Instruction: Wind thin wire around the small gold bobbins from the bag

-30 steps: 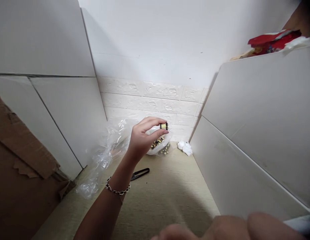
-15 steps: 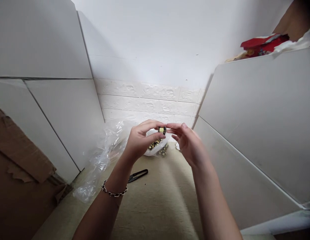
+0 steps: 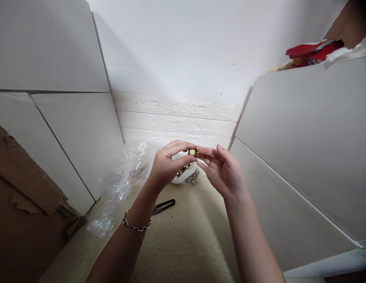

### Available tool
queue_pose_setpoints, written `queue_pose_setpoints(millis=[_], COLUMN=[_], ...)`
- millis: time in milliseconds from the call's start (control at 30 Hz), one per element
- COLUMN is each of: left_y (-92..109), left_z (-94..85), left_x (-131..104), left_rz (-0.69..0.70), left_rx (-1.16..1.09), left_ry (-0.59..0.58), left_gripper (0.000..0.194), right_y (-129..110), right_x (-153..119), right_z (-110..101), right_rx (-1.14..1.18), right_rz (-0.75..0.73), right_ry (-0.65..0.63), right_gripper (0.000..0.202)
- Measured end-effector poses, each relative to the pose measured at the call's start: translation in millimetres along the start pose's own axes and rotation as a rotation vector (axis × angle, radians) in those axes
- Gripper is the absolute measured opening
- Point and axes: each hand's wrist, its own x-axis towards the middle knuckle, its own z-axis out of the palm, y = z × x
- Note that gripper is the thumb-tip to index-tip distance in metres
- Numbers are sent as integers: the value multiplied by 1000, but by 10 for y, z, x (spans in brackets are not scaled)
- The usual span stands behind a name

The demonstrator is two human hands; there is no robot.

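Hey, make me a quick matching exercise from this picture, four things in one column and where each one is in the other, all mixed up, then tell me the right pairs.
Things:
1. yellow-and-black coil component
2. black snips
3. chain bracelet
4. red packet

Places:
A. lying on the pale work surface
B. on top of the white unit at the right
C. pinched by the left hand
D. around the left wrist

Right pairs: 1-C, 2-A, 3-D, 4-B
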Motion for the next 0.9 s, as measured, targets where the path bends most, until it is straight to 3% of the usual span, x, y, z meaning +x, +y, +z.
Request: queue_pose_setpoints(millis=[300, 600, 900], left_y=[54, 124, 129], left_z=[30, 75, 111], left_x=[-5, -14, -21], left_rz=[71, 123, 252], left_rx=[92, 224, 436], left_ry=[66, 161, 175], left_gripper=[20, 16, 15], right_y=[-19, 163, 181], right_x=[-70, -31, -16], right_z=[69, 231, 222], right_rx=[-41, 19, -3], right_rz=[-84, -201, -240], right_ry=[-52, 96, 181], right_gripper=[20, 10, 8])
